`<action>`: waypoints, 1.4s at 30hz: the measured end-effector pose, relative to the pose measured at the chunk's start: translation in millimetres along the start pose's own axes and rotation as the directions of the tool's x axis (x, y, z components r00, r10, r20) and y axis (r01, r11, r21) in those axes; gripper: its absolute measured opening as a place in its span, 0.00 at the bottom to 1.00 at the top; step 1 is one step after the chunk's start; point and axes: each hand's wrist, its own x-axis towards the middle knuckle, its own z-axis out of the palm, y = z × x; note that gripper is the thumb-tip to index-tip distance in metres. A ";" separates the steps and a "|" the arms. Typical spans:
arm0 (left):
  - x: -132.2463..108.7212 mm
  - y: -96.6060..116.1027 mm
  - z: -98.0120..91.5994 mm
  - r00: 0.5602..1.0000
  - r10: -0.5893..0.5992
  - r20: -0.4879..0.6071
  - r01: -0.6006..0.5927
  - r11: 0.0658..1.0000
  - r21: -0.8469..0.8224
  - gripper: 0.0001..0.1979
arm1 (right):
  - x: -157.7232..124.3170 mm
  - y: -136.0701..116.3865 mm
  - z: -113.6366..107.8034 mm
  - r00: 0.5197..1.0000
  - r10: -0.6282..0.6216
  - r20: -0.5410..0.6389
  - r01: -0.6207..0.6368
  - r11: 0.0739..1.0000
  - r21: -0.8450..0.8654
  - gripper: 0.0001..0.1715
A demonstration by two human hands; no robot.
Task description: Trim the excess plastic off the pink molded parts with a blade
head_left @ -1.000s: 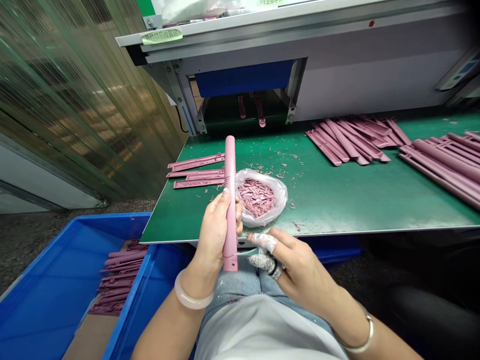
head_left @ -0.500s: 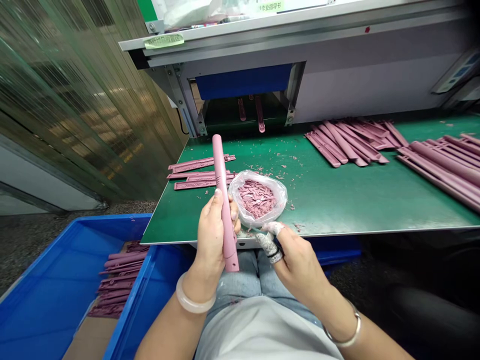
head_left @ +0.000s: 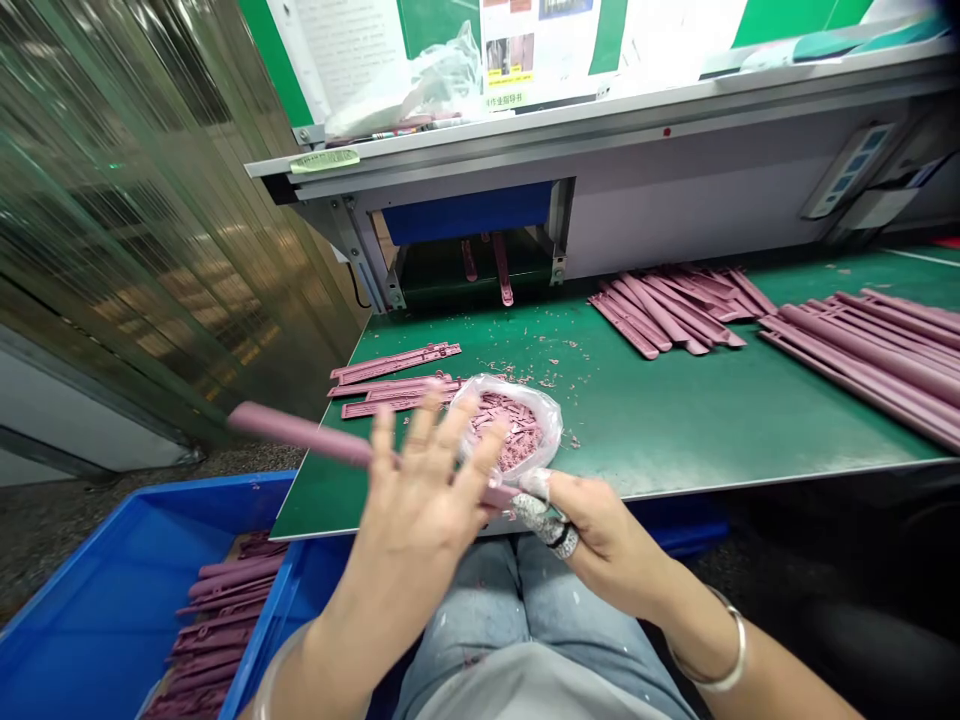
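Firmly, the right hand (head_left: 607,545) pinches one end of the mauve plastic bar (head_left: 300,430) between its cloth-wrapped fingertips (head_left: 541,522), while the left hand (head_left: 420,500) hovers open before it, fingers wide apart

Bright, even overhead light washes the green workbench mat (head_left: 675,420), with deep shadow under the metal shelf (head_left: 600,150) behind it. The left hand (head_left: 420,490) blurs with motion, and wide-angle distortion bows the frame's edges.
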 end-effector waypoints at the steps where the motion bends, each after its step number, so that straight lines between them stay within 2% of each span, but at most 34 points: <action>1: 1.8 2.5 -2.6 0.989 0.072 0.131 -0.064 0.996 -0.062 0.14 | 1.0 -2.1 -3.2 1.000 -0.010 0.010 0.010 1.000 0.013 0.09; 2: 3.0 4.7 -3.3 0.969 0.091 0.229 -0.056 0.986 -0.156 0.12 | 1.9 -4.4 -5.8 1.000 -0.004 -0.012 0.004 0.999 0.032 0.08; 4: 2.5 7.7 -0.9 0.949 0.013 0.316 0.099 0.937 -0.336 0.11 | 2.7 -8.5 -9.7 0.993 0.040 -0.110 -0.033 0.997 0.069 0.07; 6: -1.1 8.9 4.6 0.955 -0.098 0.278 0.223 0.858 -0.462 0.14 | 2.7 -11.4 -11.8 0.981 0.076 -0.178 -0.065 0.995 0.072 0.09; 9: -8.6 10.9 14.6 0.972 -0.190 0.138 0.235 0.787 -0.571 0.18 | 2.1 -13.4 -11.4 0.986 0.078 -0.145 -0.074 0.997 0.030 0.10; 12: -14.2 14.0 23.2 0.961 -0.277 0.006 0.224 0.764 -0.605 0.17 | 2.2 -14.8 -9.1 0.992 0.078 -0.096 -0.074 0.997 0.037 0.09; 15: -16.9 14.9 28.2 0.938 -0.331 -0.105 0.209 0.779 -0.592 0.17 | 2.4 -16.2 -7.9 0.994 0.068 -0.080 -0.062 0.996 0.067 0.10; 20: -18.2 12.4 31.8 0.927 -0.334 -0.168 0.188 0.805 -0.563 0.16 | 3.4 -15.0 -7.0 0.993 0.073 -0.088 -0.063 0.993 0.104 0.11; 26: -19.7 10.0 32.0 0.931 -0.324 -0.169 0.176 0.803 -0.569 0.16 | 2.7 -13.7 -10.8 0.993 0.061 -0.099 -0.054 0.996 0.072 0.15; 28: -18.6 7.0 27.7 0.944 -0.311 -0.109 0.187 0.778 -0.600 0.15 | 2.2 -15.0 -14.1 0.994 0.047 -0.100 -0.043 0.998 0.042 0.16; 30: -16.2 2.4 20.6 0.952 -0.306 -0.004 0.229 0.721 -0.654 0.15 | 1.7 -16.3 -17.1 0.994 0.033 -0.108 -0.034 0.999 -0.005 0.16; 33: -11.5 -3.9 6.8 0.931 -0.281 0.233 0.358 0.570 -0.740 0.13 | 2.1 -15.2 -19.6 0.995 0.011 -0.104 -0.020 0.996 -0.082 0.15; 35: -8.6 -4.0 -2.6 0.894 -0.164 0.418 0.447 0.414 -0.793 0.11 | 4.8 -10.9 -20.5 0.993 0.012 -0.116 -0.028 0.990 -0.140 0.16; 37: -5.5 0.1 -9.8 0.810 0.072 0.582 0.547 0.268 -0.793 0.10 | 10.0 -4.8 -21.5 0.982 0.033 -0.185 -0.071 0.977 -0.201 0.19; 38: -3.4 2.9 -11.9 0.756 0.179 0.630 0.603 0.185 -0.776 0.10 | 13.2 -2.0 -22.1 0.971 0.041 -0.235 -0.092 0.974 -0.209 0.19; 39: -0.5 5.4 -12.9 0.726 0.237 0.646 0.647 0.084 -0.758 0.11 | 16.3 0.0 -22.3 0.959 0.043 -0.281 -0.100 0.976 -0.193 0.19; 40: 3.6 6.8 -12.8 0.739 0.221 0.637 0.660 -0.044 -0.750 0.12 | 18.9 0.8 -21.8 0.951 0.040 -0.305 -0.091 0.984 -0.154 0.18; 41: 9.2 6.7 -11.8 0.789 0.119 0.603 0.614 -0.200 -0.764 0.13 | 20.7 0.4 -20.2 0.955 0.037 -0.296 -0.069 0.993 -0.099 0.16; 42: 16.2 4.6 -10.0 0.839 -0.050 0.542 0.493 -0.352 -0.796 0.14 | 21.4 -1.1 -17.3 0.967 0.034 -0.253 -0.046 0.998 -0.040 0.14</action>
